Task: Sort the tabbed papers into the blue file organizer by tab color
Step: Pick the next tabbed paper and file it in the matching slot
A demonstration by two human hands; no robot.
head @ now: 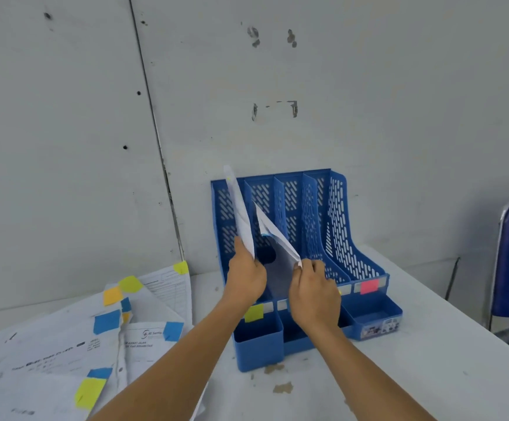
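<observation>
**Two sheets held on end over the organizer's left slots**

The left sheet (241, 214) stood nearly upright over the leftmost slot, its long axis rising from the left hand (245, 276), which was clamped on its lower edge. A faint yellow showed near its top, too small to be sure of. The right sheet (273, 232) leaned right over the second slot, and the right hand (314, 293) pinched its lower corner. Both hands sat just in front of the organizer (338, 214), which stood at the tabletop's (399, 375) back edge. The yellow label (254, 312) lay directly below the left hand, so that sheet likely needed only to go straight down. The pink label (369, 286) marked the far right slot. The pile (65, 344) lay toward the left edge.
</observation>
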